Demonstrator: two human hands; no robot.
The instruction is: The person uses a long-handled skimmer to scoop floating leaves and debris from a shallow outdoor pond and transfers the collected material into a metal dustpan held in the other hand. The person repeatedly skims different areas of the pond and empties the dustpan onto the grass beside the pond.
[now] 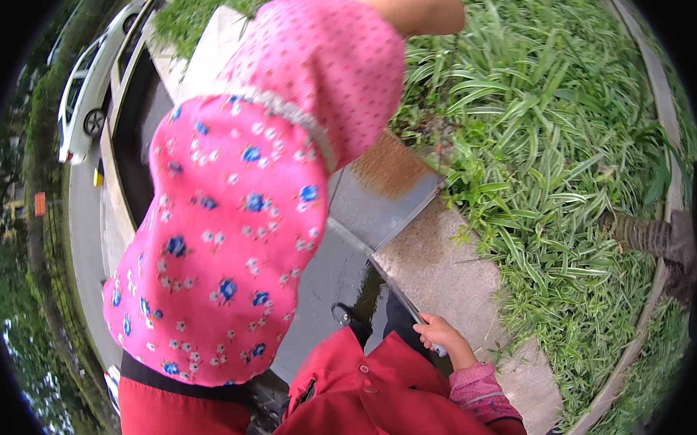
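My right hand (441, 336) is closed around the light grip at the near end of a thin metal handle (395, 288). The handle runs forward to a grey long-handled dustpan (403, 212), whose far part bears a rough brown patch. The pan lies over the stone edging, beside the plants. My left arm, in a pink flowered sleeve cover (238, 222), reaches across the upper left, close to the camera. At the top edge only bare skin near my left hand (418, 7) shows; its fingers are hidden or out of view.
Striped-leaf plants (525, 122) fill the right side beside a pale stone edging (444, 266). A plant trunk (641, 234) stands at the far right. Wet grey paving (316, 289) lies by my shoe (342, 314). A white car (89, 89) stands on the road at the upper left.
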